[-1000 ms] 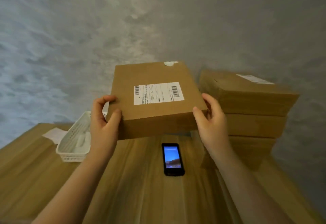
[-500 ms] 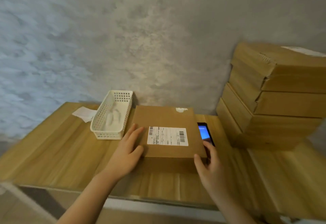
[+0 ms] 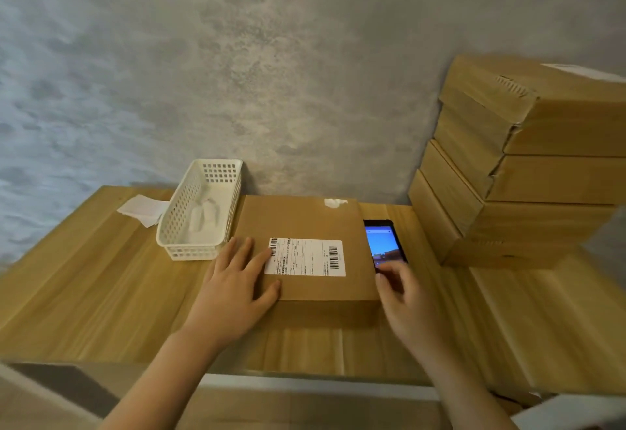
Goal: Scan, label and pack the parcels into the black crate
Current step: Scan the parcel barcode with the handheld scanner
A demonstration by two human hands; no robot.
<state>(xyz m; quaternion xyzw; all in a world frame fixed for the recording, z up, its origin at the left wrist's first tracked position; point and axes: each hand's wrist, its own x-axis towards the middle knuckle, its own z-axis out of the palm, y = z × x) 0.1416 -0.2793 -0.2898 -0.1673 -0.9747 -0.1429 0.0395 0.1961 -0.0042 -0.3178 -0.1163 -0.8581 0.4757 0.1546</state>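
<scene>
A flat brown cardboard parcel [image 3: 305, 223] with a white barcode label [image 3: 306, 257] lies on the wooden table [image 3: 84, 294]. My left hand [image 3: 237, 287] rests flat on its near left corner, fingers spread, fingertips at the label's edge. A black phone [image 3: 384, 241] with a lit screen lies just right of the parcel. My right hand [image 3: 403, 297] is at the phone's near end, with curled fingers touching it and covering that end. No black crate is in view.
A white plastic basket [image 3: 183, 236] holding a small white item stands left of the parcel, with white paper slips [image 3: 140, 207] beyond it. Three stacked cardboard boxes [image 3: 528, 172] tower at the right. A grey wall stands behind the table; the front edge is close to me.
The parcel went from held in the air in both hands to lying on the table. My left hand has flattened on it and my right hand has moved onto the phone.
</scene>
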